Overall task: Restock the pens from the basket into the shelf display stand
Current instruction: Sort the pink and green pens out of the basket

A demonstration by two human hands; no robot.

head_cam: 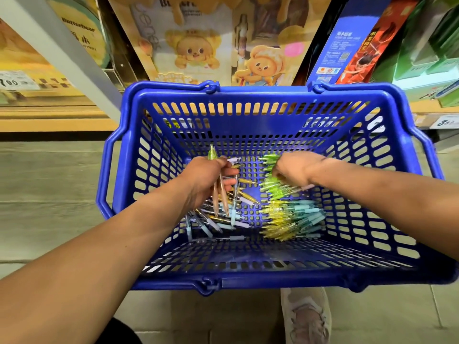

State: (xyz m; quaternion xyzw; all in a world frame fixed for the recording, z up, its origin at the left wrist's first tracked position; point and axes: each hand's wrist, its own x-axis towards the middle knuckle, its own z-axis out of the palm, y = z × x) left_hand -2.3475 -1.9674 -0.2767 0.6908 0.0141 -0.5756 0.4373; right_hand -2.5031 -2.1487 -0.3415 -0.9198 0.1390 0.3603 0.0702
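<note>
— What's around you?
— A blue basket (260, 91) is in front of me, with grey floor (49, 182) to the left of my arms. The basket's far rim is up against a wooden shelf (49, 120). Beyond my hands stand bear display cards (193, 50) and a blue box (340, 50). My shoe (305, 316) shows below the near rim.

— Anything you can't make out?
— The price tags on the shelf are blurred, and the shelving is cut off at the top. The fingers of my right hand (295, 170) curl down out of sight behind its back, so I cannot tell whether they hold anything.

— And the pens?
— My left hand (208, 177) is closed round a bunch of pens (223, 197), gripping them near their tops with the tips hanging down. Just beneath it, on the basket floor, lies a loose heap of pens (218, 219), crossing every way. My right hand is down among the green pens (273, 187). Nearer me than that hand, the yellow and teal pens (293, 219) lie in a neater row. My hands are apart, with bare basket floor between them
</note>
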